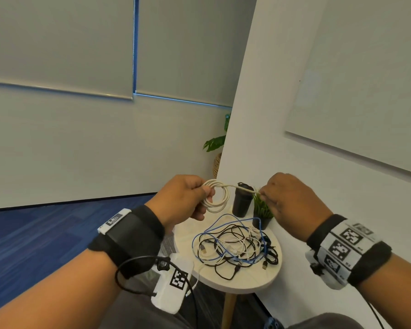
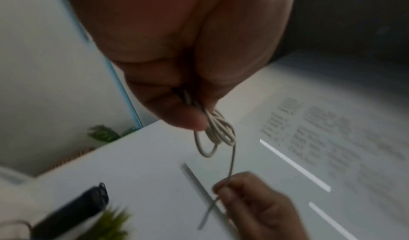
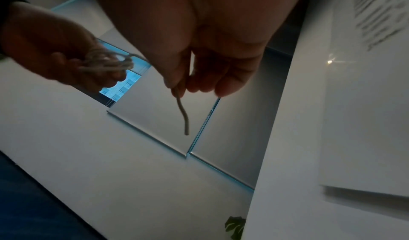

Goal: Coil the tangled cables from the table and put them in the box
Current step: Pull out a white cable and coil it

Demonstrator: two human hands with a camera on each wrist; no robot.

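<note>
Hanging in the air between both hands, above the far edge of the desk: one white cable [image 1: 216, 197], wound into a small round coil of several turns. Left hand [image 1: 183, 200] has fingers and thumb curled round the near side of the coil, holding the turns together. From the coil's top a single strand runs off to the right, roughly level, to the right hand [image 1: 292, 198], which pinches it near the free end; the right wrist view shows a short stub [image 3: 182, 114] poking out past the fingertips. So the loose tail's long axis lies left to right, coil at one end and pinch at the other, strand nearly taut.

Judgement: the coil is all but finished. The remaining tail looks short enough for a wrap around the bundle or a tuck through it, which would fall to the right hand, since the left is occupied as anchor.

Below, on the round pale desk [image 1: 247, 281], lies the tangled heap of cables [image 1: 235, 248]: black, white and a blue one looped through each other, plugs showing at the edges. Behind it, a dark tumbler [image 1: 242, 203] and a small potted plant [image 1: 262, 213] against the white wall [image 1: 271, 115].

No box visible in any view. Blue carpet [image 1: 33, 233] to the left, grey roller blinds [image 1: 57, 43] beyond.
</note>
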